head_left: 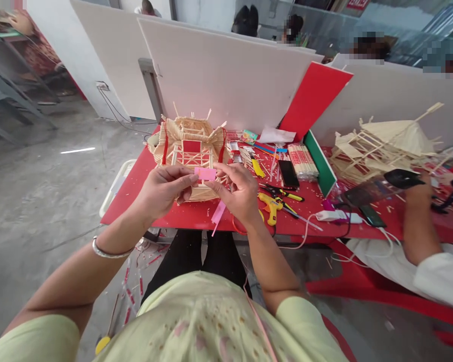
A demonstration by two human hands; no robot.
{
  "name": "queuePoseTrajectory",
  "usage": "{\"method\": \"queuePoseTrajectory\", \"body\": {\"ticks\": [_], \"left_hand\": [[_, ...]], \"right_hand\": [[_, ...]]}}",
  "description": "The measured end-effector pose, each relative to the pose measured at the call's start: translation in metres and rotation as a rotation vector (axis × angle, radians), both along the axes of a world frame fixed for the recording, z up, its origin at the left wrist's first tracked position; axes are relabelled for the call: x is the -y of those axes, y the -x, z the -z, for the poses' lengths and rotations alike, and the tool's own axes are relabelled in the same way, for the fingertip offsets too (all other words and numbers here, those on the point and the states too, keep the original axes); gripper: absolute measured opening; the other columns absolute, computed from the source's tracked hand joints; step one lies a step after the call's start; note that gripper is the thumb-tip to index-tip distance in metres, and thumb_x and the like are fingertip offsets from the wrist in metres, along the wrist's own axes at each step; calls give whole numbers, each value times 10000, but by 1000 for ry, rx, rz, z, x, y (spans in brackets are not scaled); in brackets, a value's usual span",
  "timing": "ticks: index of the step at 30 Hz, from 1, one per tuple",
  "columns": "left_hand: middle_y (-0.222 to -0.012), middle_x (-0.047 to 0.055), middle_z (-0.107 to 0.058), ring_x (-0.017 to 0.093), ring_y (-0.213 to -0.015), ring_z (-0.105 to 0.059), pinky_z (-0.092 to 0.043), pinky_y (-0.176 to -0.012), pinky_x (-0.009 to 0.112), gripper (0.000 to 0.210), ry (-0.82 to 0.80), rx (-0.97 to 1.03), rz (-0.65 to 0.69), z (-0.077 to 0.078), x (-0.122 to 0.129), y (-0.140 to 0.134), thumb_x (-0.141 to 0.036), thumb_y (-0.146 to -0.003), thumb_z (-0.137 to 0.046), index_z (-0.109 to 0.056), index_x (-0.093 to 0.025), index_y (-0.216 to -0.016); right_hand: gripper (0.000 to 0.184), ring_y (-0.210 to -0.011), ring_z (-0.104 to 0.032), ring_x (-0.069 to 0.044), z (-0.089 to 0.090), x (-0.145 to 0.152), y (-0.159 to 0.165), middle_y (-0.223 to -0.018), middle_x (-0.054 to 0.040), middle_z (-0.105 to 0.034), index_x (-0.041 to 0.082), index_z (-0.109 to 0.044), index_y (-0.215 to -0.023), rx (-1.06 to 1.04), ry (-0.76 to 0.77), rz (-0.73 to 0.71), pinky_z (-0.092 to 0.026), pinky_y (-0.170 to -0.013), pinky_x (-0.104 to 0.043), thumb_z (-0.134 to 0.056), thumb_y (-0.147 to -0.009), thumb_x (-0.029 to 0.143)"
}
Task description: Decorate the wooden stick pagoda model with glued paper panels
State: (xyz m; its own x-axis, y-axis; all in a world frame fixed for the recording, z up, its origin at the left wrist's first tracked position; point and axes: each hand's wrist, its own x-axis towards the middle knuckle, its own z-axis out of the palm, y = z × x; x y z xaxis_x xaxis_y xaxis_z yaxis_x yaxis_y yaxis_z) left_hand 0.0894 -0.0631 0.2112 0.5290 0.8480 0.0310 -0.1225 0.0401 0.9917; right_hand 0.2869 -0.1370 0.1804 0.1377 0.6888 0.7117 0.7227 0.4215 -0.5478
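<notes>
A long red table (196, 217) stands in front of a seated person, backed by white partition boards (226, 75). On it, at the near left, sits a small house model (191, 146) built of pale sticks, with red tassels hanging at its corners. A second stick model (381, 143) lies further right, where another person's forearm (419, 221) rests on the table. Between the two models lie a bundle of sticks (302, 162), a yellow-handled tool (271, 207) and scissors (283, 192).

Just in front of the house model, the person's left hand (162, 190) and right hand (239, 191) meet around a small pink strip (205, 174). Both hands are nearly closed, fingertips pinching opposite ends, so the strip hangs level in the air above the table edge. A loose pink ribbon (218, 213) trails below the right hand.

Handling this well seems to call for a light, even pinch, keeping the strip flat and uncreased.
</notes>
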Motion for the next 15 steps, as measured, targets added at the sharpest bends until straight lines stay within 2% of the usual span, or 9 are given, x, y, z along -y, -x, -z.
{"method": "queuePoseTrajectory", "body": {"ticks": [2, 4, 6, 7, 8, 10, 12, 15], "left_hand": [[-565, -6, -611, 77, -452, -519, -395, -395, 188, 225, -118, -29, -36, 2, 0, 0, -366, -797, -854, -751, -167, -783], [-598, -3, -627, 78, -481, -532, -429, -425, 198, 169, -340, -81, -117, 5, -1, 2, -340, -836, -829, -773, -183, -809], [-714, 17, -691, 85, -560, -584, -475, -478, 208, 107, -627, -132, -222, 9, -5, 7, -305, -859, -813, -796, -202, -838], [-790, 27, -722, 92, -609, -611, -496, -506, 213, 82, -772, -154, -267, 11, -8, 10, -293, -870, -803, -804, -212, -857], [-851, 33, -738, 96, -648, -630, -514, -533, 219, 66, -909, -172, -304, 13, -12, 13, -285, -883, -789, -809, -222, -880], [-907, 38, -745, 106, -696, -653, -554, -591, 235, 76, -1146, -213, -338, 16, -22, 18, -276, -917, -748, -809, -232, -928], [-901, 42, -736, 120, -725, -674, -584, -647, 257, 98, -1325, -265, -347, 18, -32, 22, -271, -944, -709, -796, -227, -937], [-874, 44, -724, 136, -736, -684, -586, -676, 277, 117, -1475, -334, -367, 17, -45, 28, -259, -963, -675, -774, -223, -913]], "right_hand": [[447, -844, -657, -139, 10, 10, -12, -1081, -31, -737, 281, -659, -1375, -47, 51, 25, -551, -747, -271, -683, -984, 496], [411, -844, -662, -144, 29, 26, -33, -1102, -47, -744, 259, -674, -1340, -86, 123, 153, -544, -732, -269, -635, -1004, 493], [340, -891, -682, -174, 55, 47, -62, -1055, -76, -758, 209, -742, -1175, -74, 195, 440, -544, -806, -300, -578, -1020, 463], [333, -893, -689, -195, 70, 58, -77, -1036, -93, -766, 185, -750, -1136, -43, 280, 608, -541, -850, -331, -577, -1006, 439], [334, -920, -699, -228, 84, 70, -92, -1036, -117, -769, 167, -750, -1129, -14, 401, 775, -538, -866, -359, -593, -978, 420], [401, -1019, -711, -295, 110, 89, -119, -1124, -192, -759, 129, -727, -1188, 36, 677, 971, -534, -877, -395, -628, -925, 415], [479, -1063, -718, -326, 129, 99, -139, -1171, -238, -749, 110, -715, -1220, 11, 900, 1022, -530, -891, -407, -623, -909, 463], [451, -1026, -739, -343, 142, 98, -155, -1050, -190, -792, 161, -766, -1077, -138, 1037, 926, -541, -893, -419, -682, -828, 529]]}}
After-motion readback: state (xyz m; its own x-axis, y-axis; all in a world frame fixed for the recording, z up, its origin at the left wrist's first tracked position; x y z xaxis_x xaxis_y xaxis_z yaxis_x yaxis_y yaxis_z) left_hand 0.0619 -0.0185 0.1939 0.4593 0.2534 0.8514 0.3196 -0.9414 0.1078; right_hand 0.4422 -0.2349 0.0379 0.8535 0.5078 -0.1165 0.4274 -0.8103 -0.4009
